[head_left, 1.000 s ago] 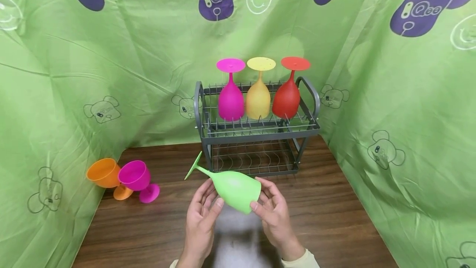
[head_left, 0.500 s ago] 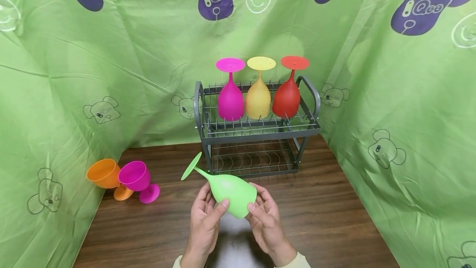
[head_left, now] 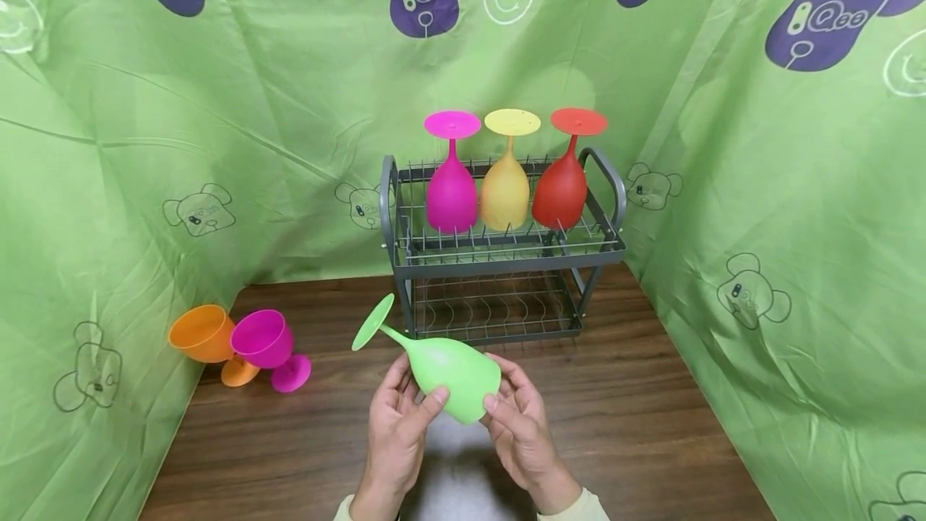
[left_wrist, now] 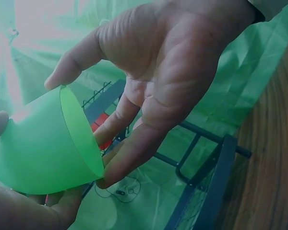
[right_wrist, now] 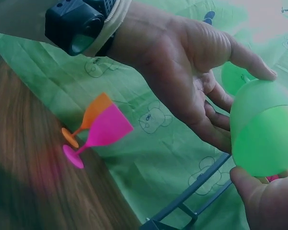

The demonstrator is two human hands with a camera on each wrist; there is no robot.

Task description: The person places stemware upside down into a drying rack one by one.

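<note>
A light green plastic goblet [head_left: 454,380] lies tilted in the air between both hands in the head view, its foot up to the left and its mouth toward the lower right. My left hand [head_left: 399,436] holds the bowl near the stem end, thumb on the front, fingers behind. At the mouth, my right hand [head_left: 522,442] pinches the rim between thumb and fingers. The left wrist view shows the right hand [left_wrist: 158,72] at the rim of the green goblet [left_wrist: 43,148]. In the right wrist view, the left hand's thumb lies along the bowl [right_wrist: 264,134].
Behind the hands stands a dark two-tier dish rack [head_left: 506,268]. Upside down on its top tier are a magenta goblet [head_left: 452,199], a yellow goblet [head_left: 505,198] and a red goblet [head_left: 560,195]. An orange goblet [head_left: 201,334] and another magenta goblet [head_left: 262,340] stand on the table's left side.
Over the second, the green goblet has come slightly left and lower and turned a little, showing more of its foot. The right hand has moved left with it; both hands keep their hold.
</note>
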